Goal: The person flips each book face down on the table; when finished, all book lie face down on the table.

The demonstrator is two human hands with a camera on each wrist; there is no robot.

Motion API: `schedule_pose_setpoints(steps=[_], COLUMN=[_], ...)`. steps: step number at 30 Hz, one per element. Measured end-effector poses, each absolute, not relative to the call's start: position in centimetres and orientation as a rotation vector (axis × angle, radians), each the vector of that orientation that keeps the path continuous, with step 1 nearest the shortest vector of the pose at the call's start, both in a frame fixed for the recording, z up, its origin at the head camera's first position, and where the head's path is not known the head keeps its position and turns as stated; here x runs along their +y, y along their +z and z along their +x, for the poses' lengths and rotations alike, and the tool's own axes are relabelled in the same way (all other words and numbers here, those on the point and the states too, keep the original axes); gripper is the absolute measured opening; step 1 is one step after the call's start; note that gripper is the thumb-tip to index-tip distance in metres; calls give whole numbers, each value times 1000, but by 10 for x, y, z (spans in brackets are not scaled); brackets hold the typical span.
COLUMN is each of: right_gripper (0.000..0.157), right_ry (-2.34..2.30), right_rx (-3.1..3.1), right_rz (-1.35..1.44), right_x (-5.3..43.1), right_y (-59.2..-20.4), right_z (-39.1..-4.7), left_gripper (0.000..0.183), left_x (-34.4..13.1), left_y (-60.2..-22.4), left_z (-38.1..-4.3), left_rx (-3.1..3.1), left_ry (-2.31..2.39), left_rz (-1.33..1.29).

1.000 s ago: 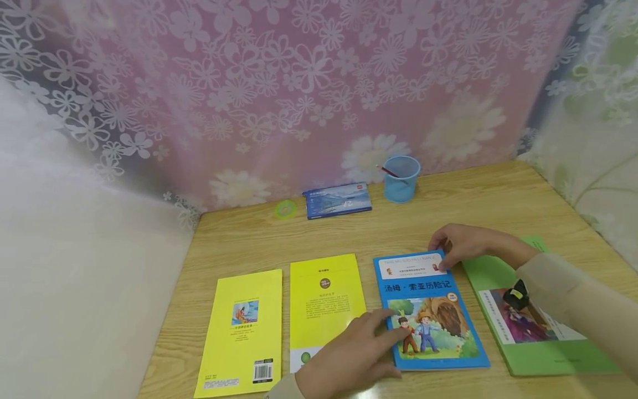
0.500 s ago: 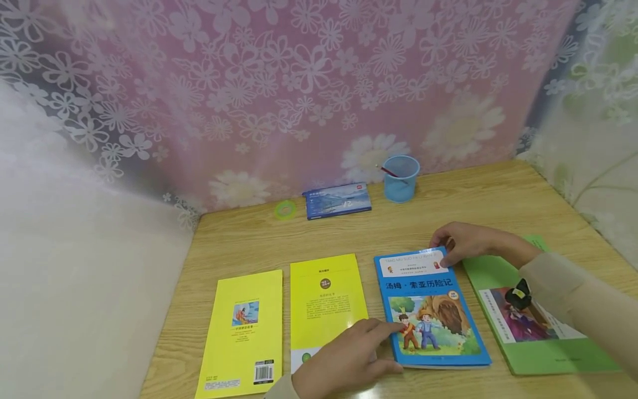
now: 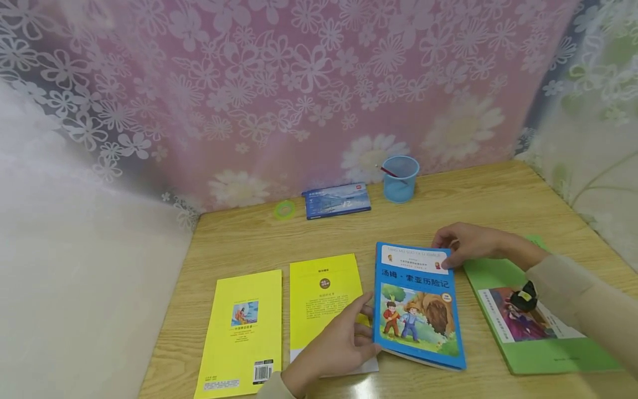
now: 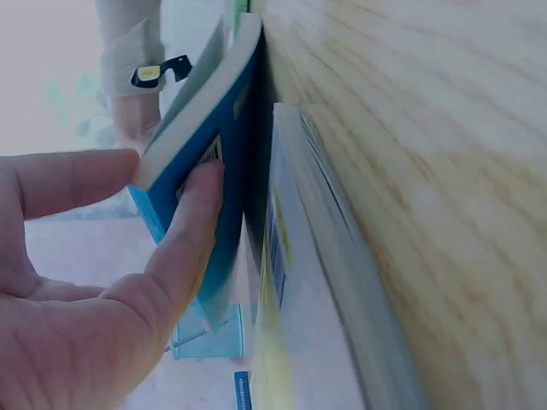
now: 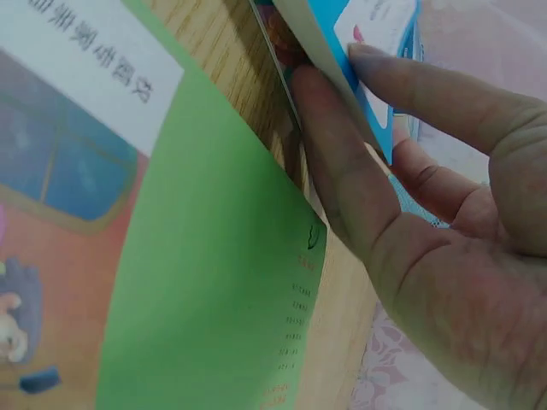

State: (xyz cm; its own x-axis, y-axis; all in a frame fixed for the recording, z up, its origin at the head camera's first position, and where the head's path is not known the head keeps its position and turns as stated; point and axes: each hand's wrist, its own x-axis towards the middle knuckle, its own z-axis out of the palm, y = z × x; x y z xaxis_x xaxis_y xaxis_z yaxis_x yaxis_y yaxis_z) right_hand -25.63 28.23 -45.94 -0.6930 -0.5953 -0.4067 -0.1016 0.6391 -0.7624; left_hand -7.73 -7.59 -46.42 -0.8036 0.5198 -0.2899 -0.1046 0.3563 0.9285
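A blue storybook (image 3: 416, 305), with two cartoon children on its cover, is tilted in my two hands, its lower left raised off the table. My left hand (image 3: 335, 342) pinches its left side near the bottom; in the left wrist view the thumb (image 4: 195, 205) lies on its barcoded back cover. My right hand (image 3: 467, 244) pinches its top right corner, thumb on the front cover. A gap shows behind the front cover in the right wrist view. Under my left hand lies a yellow book (image 3: 324, 299), its lower part partly hidden.
Another yellow book (image 3: 241, 332) lies at the left. A green book (image 3: 543, 354) lies at the right beneath my right forearm. Along the back stand a blue pen cup (image 3: 400, 185) with a pencil, a flat blue box (image 3: 338, 200) and a green tape roll (image 3: 284, 209).
The blue book has risen and shifted left, tilting. My left hand has gone from touching its cover to gripping its left edge. The right hand has stayed at the top right corner.
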Motion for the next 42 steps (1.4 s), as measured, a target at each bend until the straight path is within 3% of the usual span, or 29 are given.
schedule_pose_setpoints(steps=[8,15,31,42], right_gripper=[47,31,43,37], right_ry=[-940,-987,-1068,-1134], right_rx=[2183,2038,1907,1857], right_rz=[-534,-571,-351,-411], right_x=[283,293,300,307], right_y=[-454,-446,-416,-394], right_z=[-257,-255,-264,-271], left_gripper=[93,81,59,48], left_x=[-83,-88,-100,-104], left_y=[-463,-461,-439,-423], left_z=[-79,-81,-87,-91], left_rx=[1998,1971,2051,2136], left_ry=[1571,1661,1736,1751], left_rz=[349,405,427,546])
